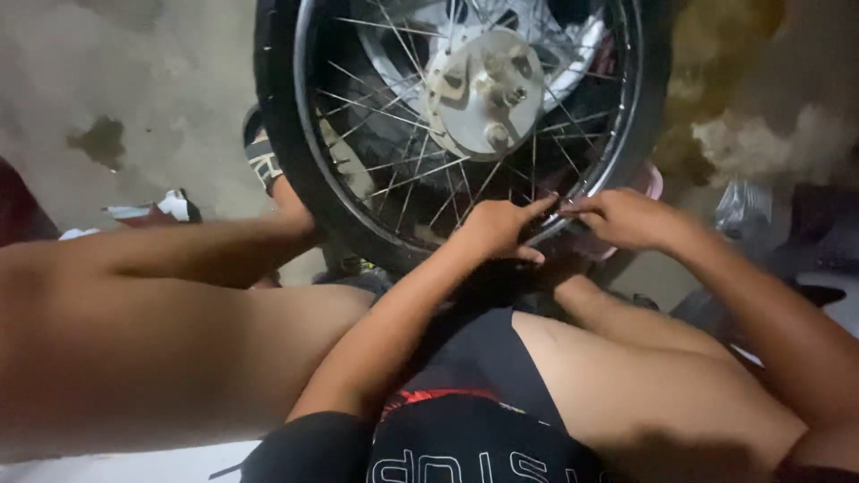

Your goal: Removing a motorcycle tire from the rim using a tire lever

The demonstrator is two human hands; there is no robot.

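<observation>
Two hands: both at the near rim of spoked wheel point(465, 116).
Left hand point(497, 231): fingers narrow, forefinger extended right along rim.
Right hand point(626, 217): fingers pinched at rim (grasped item unclear), fingertips nearly meeting the left's.
Wheel: upright, hub far.

Bare concrete floor point(179, 80), grey and scuffed, with a dark stain point(100, 141) off to the left. Yellow-brown blotches point(716, 54) stain the concrete upper right. Crumpled clear plastic point(741, 207) lies at right, white and red scraps point(148, 211) at left. Dim, flat light and soft shadows; no walls or windows in view
</observation>
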